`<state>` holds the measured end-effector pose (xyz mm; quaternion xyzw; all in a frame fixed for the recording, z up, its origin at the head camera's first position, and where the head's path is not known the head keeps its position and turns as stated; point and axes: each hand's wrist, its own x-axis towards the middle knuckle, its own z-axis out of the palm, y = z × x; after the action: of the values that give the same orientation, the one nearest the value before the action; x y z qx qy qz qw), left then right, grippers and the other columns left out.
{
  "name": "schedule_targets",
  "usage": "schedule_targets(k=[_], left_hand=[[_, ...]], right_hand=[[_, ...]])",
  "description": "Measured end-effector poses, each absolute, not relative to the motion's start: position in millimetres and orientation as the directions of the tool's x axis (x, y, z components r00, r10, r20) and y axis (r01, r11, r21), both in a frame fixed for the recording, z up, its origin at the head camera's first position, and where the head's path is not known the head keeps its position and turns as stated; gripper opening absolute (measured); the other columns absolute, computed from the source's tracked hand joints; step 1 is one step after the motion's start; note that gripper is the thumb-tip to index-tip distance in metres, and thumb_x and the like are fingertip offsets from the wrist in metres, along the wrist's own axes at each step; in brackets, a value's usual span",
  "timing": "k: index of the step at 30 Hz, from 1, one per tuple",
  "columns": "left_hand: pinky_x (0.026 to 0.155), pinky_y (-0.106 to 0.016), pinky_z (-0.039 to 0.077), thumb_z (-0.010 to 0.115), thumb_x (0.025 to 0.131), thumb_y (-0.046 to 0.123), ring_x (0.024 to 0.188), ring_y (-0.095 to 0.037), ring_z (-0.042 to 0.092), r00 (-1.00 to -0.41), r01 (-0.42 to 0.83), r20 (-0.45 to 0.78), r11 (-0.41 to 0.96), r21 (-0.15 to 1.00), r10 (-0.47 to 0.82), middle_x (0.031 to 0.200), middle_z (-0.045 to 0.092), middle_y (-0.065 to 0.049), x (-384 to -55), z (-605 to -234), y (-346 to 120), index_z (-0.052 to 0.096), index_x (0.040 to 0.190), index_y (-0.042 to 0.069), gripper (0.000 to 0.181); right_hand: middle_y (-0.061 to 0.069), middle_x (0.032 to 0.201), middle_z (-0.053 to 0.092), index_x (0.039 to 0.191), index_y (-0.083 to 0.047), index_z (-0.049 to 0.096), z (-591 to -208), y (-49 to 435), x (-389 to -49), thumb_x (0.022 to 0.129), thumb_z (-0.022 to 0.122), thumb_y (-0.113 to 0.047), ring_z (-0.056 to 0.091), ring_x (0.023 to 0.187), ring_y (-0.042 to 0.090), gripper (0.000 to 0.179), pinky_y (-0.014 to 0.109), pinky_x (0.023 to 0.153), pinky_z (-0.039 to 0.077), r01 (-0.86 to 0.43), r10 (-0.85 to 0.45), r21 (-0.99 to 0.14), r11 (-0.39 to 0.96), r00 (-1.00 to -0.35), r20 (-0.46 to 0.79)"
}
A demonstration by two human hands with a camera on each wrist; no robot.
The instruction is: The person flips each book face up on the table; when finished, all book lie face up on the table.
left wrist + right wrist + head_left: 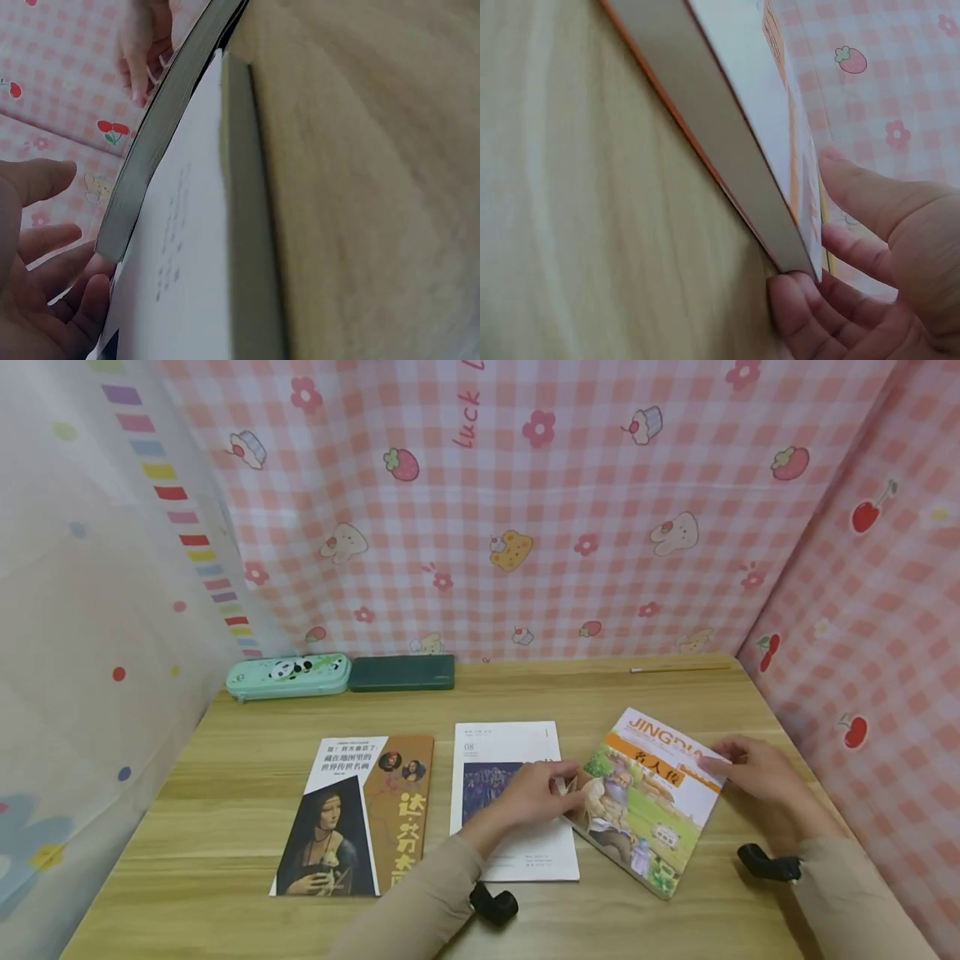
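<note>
My right hand (765,772) holds the right edge of a book with an orange band and an illustrated cover (645,802), thumb over the cover and fingers beneath its corner (802,274). At that book's left corner is my left hand (532,793); its fingers touch the corner while the thumb (45,180) stands off the pages. The book lies turned at an angle, its left corner overlapping a white book (517,735) with a dark picture. My left hand and forearm cover part of the white book.
A book with a portrait cover (341,827) lies to the left. Along the back of the wooden table (187,802) are a green panda pencil case (288,677), a dark green flat case (402,673) and a thin stick (678,668). Patterned curtains (465,510) hang behind and at both sides.
</note>
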<state>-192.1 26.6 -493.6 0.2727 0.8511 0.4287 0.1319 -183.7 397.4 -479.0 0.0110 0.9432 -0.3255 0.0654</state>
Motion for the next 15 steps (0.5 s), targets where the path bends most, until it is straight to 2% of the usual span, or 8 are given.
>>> schedule_targets(k=[2, 4, 9, 12, 15], left_hand=[[0.047, -0.018, 0.04, 0.07, 0.095, 0.028, 0.054, -0.003, 0.047, -0.803, 0.357, 0.013, 0.463, 0.811, 0.595, 0.104, 0.073, -0.002, -189, -493, 28, 0.067, 0.135, 0.012, 0.043], [0.05, -0.018, 0.043, 0.071, 0.095, 0.028, 0.059, -0.001, 0.051, -0.798, 0.353, 0.02, 0.441, 0.825, 0.602, 0.1, 0.072, -0.001, -185, -493, 29, 0.069, 0.131, 0.012, 0.039], [0.072, -0.016, 0.053, 0.071, 0.096, 0.025, 0.086, -0.003, 0.066, -0.79, 0.306, 0.003, 0.391, 0.868, 0.613, 0.11, 0.075, -0.004, -175, -492, 35, 0.069, 0.128, 0.006, 0.038], [0.078, -0.016, 0.055, 0.072, 0.095, 0.026, 0.091, -0.006, 0.069, -0.79, 0.26, -0.028, 0.376, 0.889, 0.613, 0.11, 0.075, -0.007, -169, -492, 38, 0.066, 0.132, 0.002, 0.045], [0.08, -0.016, 0.055, 0.073, 0.094, 0.026, 0.092, -0.006, 0.07, -0.793, 0.23, -0.047, 0.369, 0.9, 0.608, 0.109, 0.075, -0.008, -164, -491, 41, 0.066, 0.13, 0.0, 0.045]], right_hand=[[0.017, 0.101, 0.068, 0.123, 0.007, 0.06, -480, 396, -188, 0.094, 0.071, -0.044, 0.062, 0.086, 0.023, 0.06, 0.027, 0.067, 0.05, 0.046, -0.027, -0.602, 0.797, -0.993, -0.113], [0.025, 0.11, 0.066, 0.13, 0.011, 0.055, -480, 393, -192, 0.095, 0.07, -0.044, 0.062, 0.095, 0.031, 0.067, 0.031, 0.073, 0.052, 0.046, -0.025, -0.61, 0.791, -0.994, -0.107], [0.039, 0.13, 0.054, 0.142, 0.015, 0.041, -480, 383, -200, 0.095, 0.069, -0.045, 0.054, 0.118, 0.049, 0.081, 0.052, 0.091, 0.052, 0.054, -0.015, -0.644, 0.764, -0.995, -0.101], [0.04, 0.133, 0.052, 0.142, 0.014, 0.042, -481, 377, -204, 0.094, 0.072, -0.041, 0.053, 0.121, 0.053, 0.079, 0.06, 0.095, 0.049, 0.013, -0.048, -0.652, 0.758, -0.996, -0.076], [0.039, 0.13, 0.054, 0.14, 0.015, 0.046, -482, 373, -208, 0.093, 0.075, -0.036, 0.055, 0.116, 0.051, 0.075, 0.062, 0.094, 0.049, -0.044, -0.089, -0.635, 0.771, -0.995, -0.04]])
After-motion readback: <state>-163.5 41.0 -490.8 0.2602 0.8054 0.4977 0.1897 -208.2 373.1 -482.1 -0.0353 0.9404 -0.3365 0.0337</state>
